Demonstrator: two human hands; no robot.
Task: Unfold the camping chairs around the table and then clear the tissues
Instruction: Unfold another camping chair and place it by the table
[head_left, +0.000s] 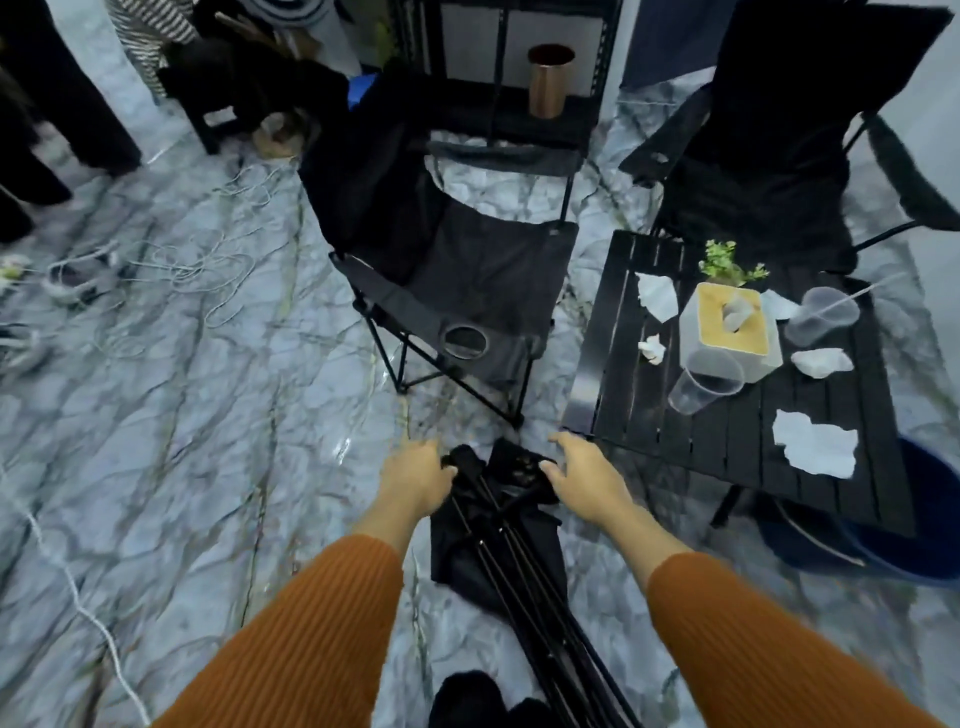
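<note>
Orange sleeves (291, 639) lowest in view, both forearms reaching forward and down. Folded chair (511, 540) stands bundled between them, black poles and fabric, its top end at the hands. Left hand (415, 480) fingers curled onto the top of the bundle at its left side. Right hand (584, 475) fingers bent, touching the top at its right side; whether either grip is fully closed, cannot tell.

Open chair (457, 270) ahead on the marble floor (182, 415), cup holder in its near arm. Second open chair (769, 156) at far right, behind the table (727, 441).

Table is black, slatted, just right of the hands. On it: tissue box (732, 332) near the middle, small plant (727, 262) behind it, two clear cups (706, 379) (821, 314), and loose tissues (815, 449) scattered around the box, five or so.

White cords (182, 270) lie tangled on the floor at left.
</note>
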